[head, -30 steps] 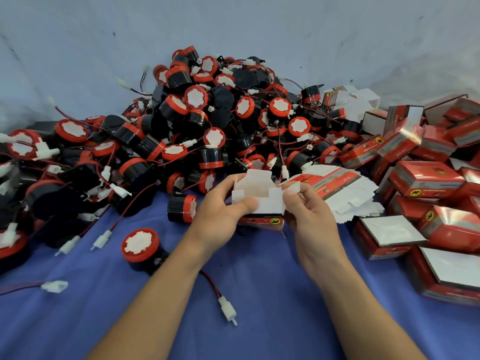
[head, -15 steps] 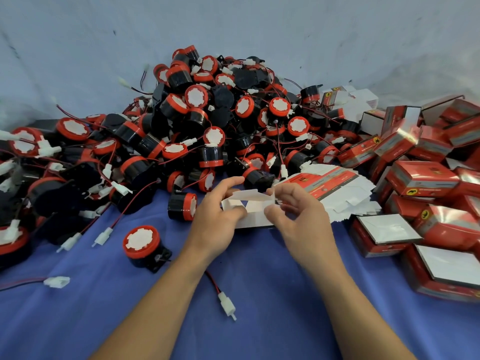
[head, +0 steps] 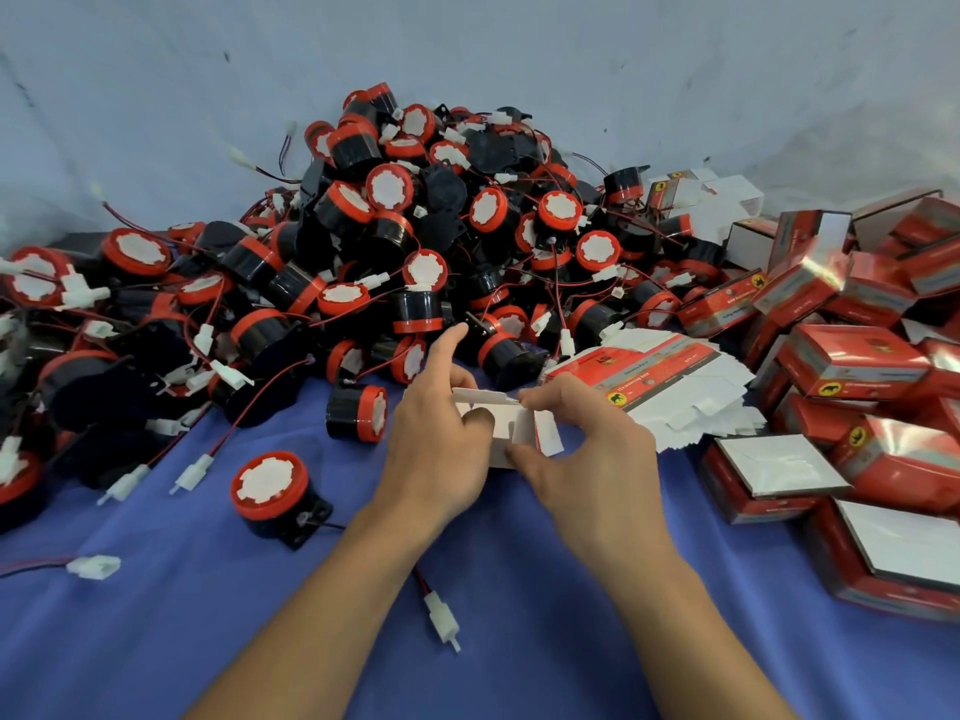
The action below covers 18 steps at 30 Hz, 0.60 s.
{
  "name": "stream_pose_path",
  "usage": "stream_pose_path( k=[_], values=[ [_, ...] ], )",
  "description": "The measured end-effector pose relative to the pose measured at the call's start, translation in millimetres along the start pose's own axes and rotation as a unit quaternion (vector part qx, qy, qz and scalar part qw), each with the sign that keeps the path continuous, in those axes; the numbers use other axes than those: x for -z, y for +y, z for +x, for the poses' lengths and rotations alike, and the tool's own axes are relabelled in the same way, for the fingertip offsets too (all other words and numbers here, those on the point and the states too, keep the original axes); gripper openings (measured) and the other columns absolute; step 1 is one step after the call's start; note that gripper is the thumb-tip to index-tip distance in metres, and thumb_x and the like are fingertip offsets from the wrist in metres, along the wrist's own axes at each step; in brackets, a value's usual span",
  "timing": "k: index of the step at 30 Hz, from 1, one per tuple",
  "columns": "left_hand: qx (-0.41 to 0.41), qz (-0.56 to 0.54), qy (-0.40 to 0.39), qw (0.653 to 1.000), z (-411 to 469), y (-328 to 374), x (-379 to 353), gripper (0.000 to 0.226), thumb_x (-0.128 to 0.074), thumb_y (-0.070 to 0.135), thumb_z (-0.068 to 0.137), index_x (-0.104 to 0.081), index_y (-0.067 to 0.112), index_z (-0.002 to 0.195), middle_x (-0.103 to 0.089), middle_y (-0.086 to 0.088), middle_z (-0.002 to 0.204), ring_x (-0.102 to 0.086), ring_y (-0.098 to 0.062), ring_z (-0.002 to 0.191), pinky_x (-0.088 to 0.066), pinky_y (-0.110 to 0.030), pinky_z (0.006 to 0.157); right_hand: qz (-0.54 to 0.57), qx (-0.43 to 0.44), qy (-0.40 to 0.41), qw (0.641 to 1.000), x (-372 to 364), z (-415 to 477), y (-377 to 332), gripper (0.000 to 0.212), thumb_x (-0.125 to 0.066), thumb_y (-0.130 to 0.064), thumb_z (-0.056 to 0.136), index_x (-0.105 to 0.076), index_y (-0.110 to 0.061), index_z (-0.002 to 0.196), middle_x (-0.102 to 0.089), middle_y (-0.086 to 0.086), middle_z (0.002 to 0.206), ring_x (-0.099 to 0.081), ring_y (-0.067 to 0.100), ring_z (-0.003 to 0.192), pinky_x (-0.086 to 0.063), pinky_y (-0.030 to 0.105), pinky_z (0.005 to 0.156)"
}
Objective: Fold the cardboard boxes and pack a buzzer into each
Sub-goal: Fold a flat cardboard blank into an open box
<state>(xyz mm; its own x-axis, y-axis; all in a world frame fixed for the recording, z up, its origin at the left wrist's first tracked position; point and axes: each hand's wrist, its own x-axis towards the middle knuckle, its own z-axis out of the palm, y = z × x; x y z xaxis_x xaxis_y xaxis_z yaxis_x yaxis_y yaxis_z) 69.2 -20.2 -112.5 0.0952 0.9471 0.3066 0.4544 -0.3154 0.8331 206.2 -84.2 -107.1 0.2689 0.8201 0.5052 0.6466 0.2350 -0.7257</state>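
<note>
Holding one half-folded box [head: 506, 431] in both hands, I had it mid-frame above the blue tabletop [head: 519, 641], just in front of the buzzer pile [head: 415, 241]. Left hand [head: 436, 459] gripped the box's left end, thumb on the white inner panel, index finger lifted clear. Right hand [head: 597, 459] pinched a flap at the right end, fingers [head: 550, 397] curled over its top edge. Neither hand was free. The box's long axis ran left-right between the two hands. The white side faced me and the end flaps looked untucked, so I judged folding unfinished and no buzzer inside.

The coming move likely turned on the nearest buzzer. A side-lying buzzer [head: 357, 413] lay just left of my left hand, not touching it, so the left hand was nearer. A second loose buzzer [head: 270, 491] sat further left and closer to me, face up.

Counts: one box in hand; two loose buzzers out front; dozens in the pile, too many to count. One stack of flat blanks [head: 670, 387] lay just right of my right hand. Finished boxes [head: 857, 356] were heaped far right, well over ten, exact count not possible.
</note>
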Motion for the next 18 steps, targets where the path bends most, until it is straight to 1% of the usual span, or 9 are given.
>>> stream_pose_path(
  k=[3, 5, 6, 7, 8, 10, 14, 16, 18],
  values=[
    [0.015, 0.003, 0.036, 0.999, -0.7, 4.5, -1.0, 0.083, -0.061, 0.005, 0.089, -0.028, 0.036, 0.159, -0.055, 0.017, 0.095, -0.051, 0.019, 0.094, -0.037, 0.001, 0.074, 0.009, 0.001, 0.034, 0.999, 1.1, -1.1, 0.8, 0.03, -0.085, -0.018, 0.079, -0.073, -0.037, 0.1, -0.065, -0.017, 0.086, -0.058, -0.001, 0.082, -0.04, 0.007, 0.072],
    [0.036, 0.001, 0.058, 0.998, -3.2, 7.4, -2.0, 0.089, -0.065, 0.008, 0.089, -0.02, 0.034, 0.162, -0.046, 0.03, 0.098, -0.04, 0.036, 0.093, -0.032, 0.008, 0.075, 0.009, -0.027, 0.017, 0.999, 1.0, -2.1, -1.1, 0.023, -0.08, -0.026, 0.085, -0.076, -0.038, 0.104, -0.06, -0.012, 0.068, -0.054, 0.006, 0.066, -0.037, 0.01, 0.062],
    [0.041, -0.002, 0.068, 0.997, -4.1, 9.0, -2.5, 0.093, -0.066, 0.008, 0.089, -0.016, 0.033, 0.163, -0.042, 0.034, 0.101, -0.04, 0.037, 0.094, -0.034, 0.007, 0.079, 0.012, -0.039, 0.003, 0.999, 0.5, -2.6, -2.6, 0.021, -0.078, -0.028, 0.087, -0.077, -0.038, 0.106, -0.058, -0.011, 0.063, -0.052, 0.008, 0.061, -0.036, 0.011, 0.059],
    [0.045, -0.006, 0.077, 0.996, -4.4, 10.4, -2.9, 0.096, -0.067, 0.008, 0.088, -0.012, 0.033, 0.164, -0.044, 0.033, 0.108, -0.044, 0.03, 0.101, -0.04, 0.001, 0.089, 0.021, -0.047, -0.009, 0.999, 0.2, -3.4, -4.2, 0.022, -0.076, -0.03, 0.088, -0.077, -0.038, 0.109, -0.057, -0.01, 0.061, -0.051, 0.009, 0.058, -0.036, 0.011, 0.058],
    [0.052, -0.011, 0.084, 0.995, -4.2, 12.3, -2.2, 0.099, -0.068, 0.009, 0.087, -0.01, 0.034, 0.163, -0.052, 0.025, 0.121, -0.048, 0.018, 0.115, -0.045, -0.014, 0.103, 0.041, -0.052, -0.02, 0.998, 0.0, -4.1, -6.5, 0.024, -0.075, -0.029, 0.088, -0.078, -0.036, 0.11, -0.056, -0.011, 0.059, -0.05, 0.008, 0.056, -0.036, 0.01, 0.057],
    [0.072, -0.014, 0.09, 0.993, -3.2, 15.0, 1.9, 0.101, -0.067, 0.012, 0.083, -0.009, 0.038, 0.162, -0.052, -0.001, 0.15, -0.048, -0.014, 0.138, -0.046, -0.042, 0.112, 0.137, -0.067, -0.051, 0.987, 2.1, -4.2, -11.5, 0.028, -0.07, -0.026, 0.085, -0.079, -0.03, 0.111, -0.06, -0.007, 0.063, -0.047, 0.003, 0.057, -0.04, 0.017, 0.058],
    [0.075, 0.009, 0.088, 0.993, -1.7, 17.0, 5.3, 0.102, -0.068, 0.014, 0.08, -0.012, 0.037, 0.162, -0.051, -0.006, 0.152, -0.05, -0.024, 0.137, -0.047, -0.036, 0.098, 0.378, -0.157, -0.099, 0.907, 7.4, 0.0, -12.9, 0.033, -0.064, -0.01, 0.079, -0.08, -0.019, 0.106, -0.078, 0.009, 0.095, -0.066, 0.018, 0.081, -0.055, 0.034, 0.07],
    [0.068, 0.029, 0.087, 0.993, -2.0, 18.4, 4.1, 0.101, -0.07, 0.016, 0.081, -0.013, 0.037, 0.161, -0.057, -0.001, 0.142, -0.055, -0.023, 0.129, -0.047, -0.035, 0.094, 0.372, -0.155, -0.125, 0.907, 6.3, 2.3, -11.0, 0.03, -0.064, -0.008, 0.078, -0.076, -0.017, 0.104, -0.078, 0.013, 0.101, -0.065, 0.025, 0.085, -0.055, 0.044, 0.077],
    [0.067, 0.004, 0.066, 0.996, -2.2, 22.5, 5.0, 0.098, -0.07, 0.028, 0.08, -0.015, 0.04, 0.16, -0.061, 0.016, 0.116, -0.061, -0.011, 0.109, -0.052, -0.039, 0.09, 0.346, -0.13, -0.135, 0.919, 5.2, 3.5, -10.8, 0.024, -0.064, -0.007, 0.078, -0.071, -0.02, 0.097, -0.075, 0.014, 0.098, -0.057, 0.023, 0.079, -0.052, 0.043, 0.074]
  ],
)
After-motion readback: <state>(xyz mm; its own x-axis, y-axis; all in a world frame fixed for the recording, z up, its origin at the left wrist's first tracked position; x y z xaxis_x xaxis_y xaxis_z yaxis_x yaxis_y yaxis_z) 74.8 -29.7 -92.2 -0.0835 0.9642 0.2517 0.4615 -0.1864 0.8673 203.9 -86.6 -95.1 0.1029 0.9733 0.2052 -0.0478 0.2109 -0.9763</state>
